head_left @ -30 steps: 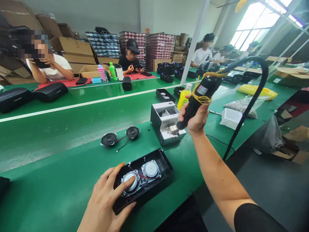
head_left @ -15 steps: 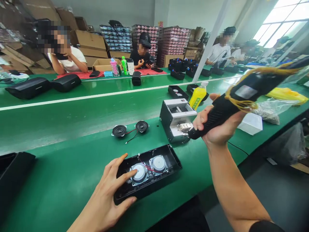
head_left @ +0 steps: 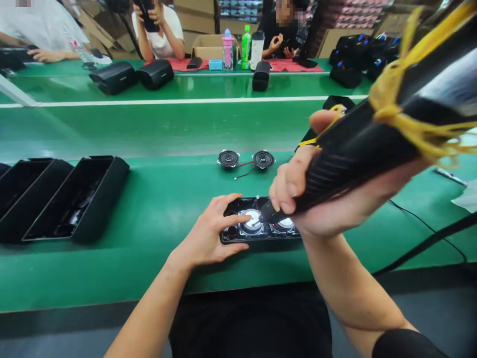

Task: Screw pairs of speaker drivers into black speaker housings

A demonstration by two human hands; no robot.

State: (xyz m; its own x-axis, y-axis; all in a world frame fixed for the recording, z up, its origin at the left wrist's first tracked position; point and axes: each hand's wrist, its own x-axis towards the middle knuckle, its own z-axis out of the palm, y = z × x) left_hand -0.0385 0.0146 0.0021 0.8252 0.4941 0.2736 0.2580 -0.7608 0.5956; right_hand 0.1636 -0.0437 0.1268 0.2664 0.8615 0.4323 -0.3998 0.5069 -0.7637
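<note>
A black speaker housing [head_left: 270, 239] lies open on the green bench, with two silver-backed speaker drivers [head_left: 250, 227] in it. My left hand [head_left: 210, 231] grips its left end, thumb along the near side and fingers at the far side, the index fingertip on the left driver's back. In my right hand [head_left: 352, 214] is a black electric screwdriver [head_left: 346, 159] with yellow bands tied round it, slanting down to the left. Its tip is over the housing by the left driver's right edge; whether it touches a screw I cannot tell. Hand and tool partly hide the right driver.
Two wired loose drivers [head_left: 228, 159] lie beyond the housing. Open black housings [head_left: 106, 199] stand at the left. A black cable [head_left: 425, 219] crosses the bench at right. Across the bench, people sit behind closed speakers [head_left: 114, 78], bottles [head_left: 246, 47] and a cardboard box [head_left: 208, 47].
The screwdriver has come down from the right, its tip now over the left driver. The housing lies straighter before me, my left hand still on it. My view has turned left and down.
</note>
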